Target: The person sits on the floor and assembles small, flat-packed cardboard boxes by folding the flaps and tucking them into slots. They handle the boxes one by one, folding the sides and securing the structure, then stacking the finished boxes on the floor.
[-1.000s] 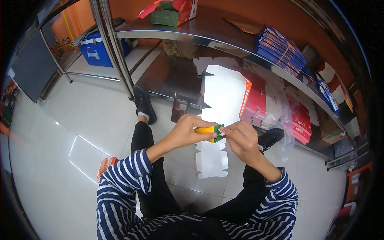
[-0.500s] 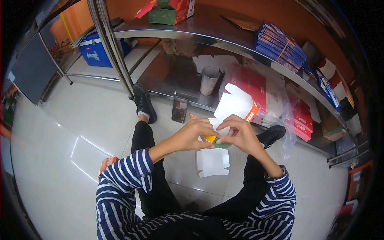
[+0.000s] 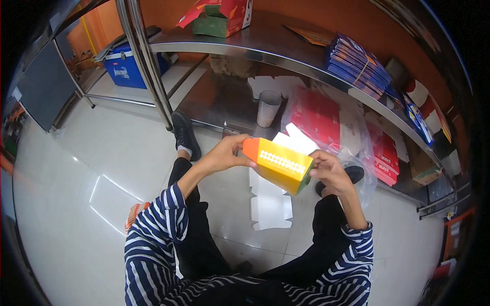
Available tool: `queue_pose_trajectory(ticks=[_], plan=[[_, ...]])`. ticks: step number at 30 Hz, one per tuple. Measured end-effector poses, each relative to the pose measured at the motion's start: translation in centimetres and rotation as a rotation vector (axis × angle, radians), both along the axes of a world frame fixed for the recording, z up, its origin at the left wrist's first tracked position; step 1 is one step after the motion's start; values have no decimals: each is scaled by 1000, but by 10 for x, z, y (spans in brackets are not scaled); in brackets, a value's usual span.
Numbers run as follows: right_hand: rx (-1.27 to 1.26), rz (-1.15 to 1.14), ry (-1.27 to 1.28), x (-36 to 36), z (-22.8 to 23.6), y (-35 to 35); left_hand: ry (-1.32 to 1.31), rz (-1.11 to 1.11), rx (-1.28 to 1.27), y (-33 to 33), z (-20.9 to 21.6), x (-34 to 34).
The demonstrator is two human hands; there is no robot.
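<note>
Between my two hands is a small cardboard box, yellow with an orange end, a green end and a white pattern. White flaps stand up from its far side. My left hand grips the orange end, thumb on the near face and fingers behind. At the green end, my right hand holds the box with curled fingers, partly hidden behind its edge. Below the box on the floor lies a flat white carton blank, partly covered by the box in this view.
A steel table stands ahead, bearing a red and green box and a banded stack of blue printed cartons. Its lower shelf holds a grey cup and red flat cartons in plastic. A blue cooler is at left.
The box has been turned over, so its yellow outer side now faces up instead of its white inside. My hands have moved apart to its two ends.
</note>
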State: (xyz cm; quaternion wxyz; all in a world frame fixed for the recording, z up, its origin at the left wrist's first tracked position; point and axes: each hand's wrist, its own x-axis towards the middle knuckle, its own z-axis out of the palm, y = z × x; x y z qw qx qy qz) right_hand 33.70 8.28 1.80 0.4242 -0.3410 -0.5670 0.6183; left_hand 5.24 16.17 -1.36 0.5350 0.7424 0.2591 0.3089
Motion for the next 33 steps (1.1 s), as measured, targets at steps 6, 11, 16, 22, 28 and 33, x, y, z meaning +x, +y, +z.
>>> queue_pose_trajectory(ticks=[6,11,16,22,28,33], plan=[[232,-128,-477,-15,8,-2,40,-125,-28,-18,3,18],[263,-209,-458,-46,-17,4,90,-141,-46,-24,2,36],[77,-501,-91,-53,-19,10,-34,95,-82,-21,0,37],[52,-460,-174,-50,-30,14,-57,336,559,-37,9,43],[475,-394,-496,-56,-14,5,-83,398,737,-49,7,43],[565,-337,-620,-58,6,-6,-90,430,895,-52,13,41]])
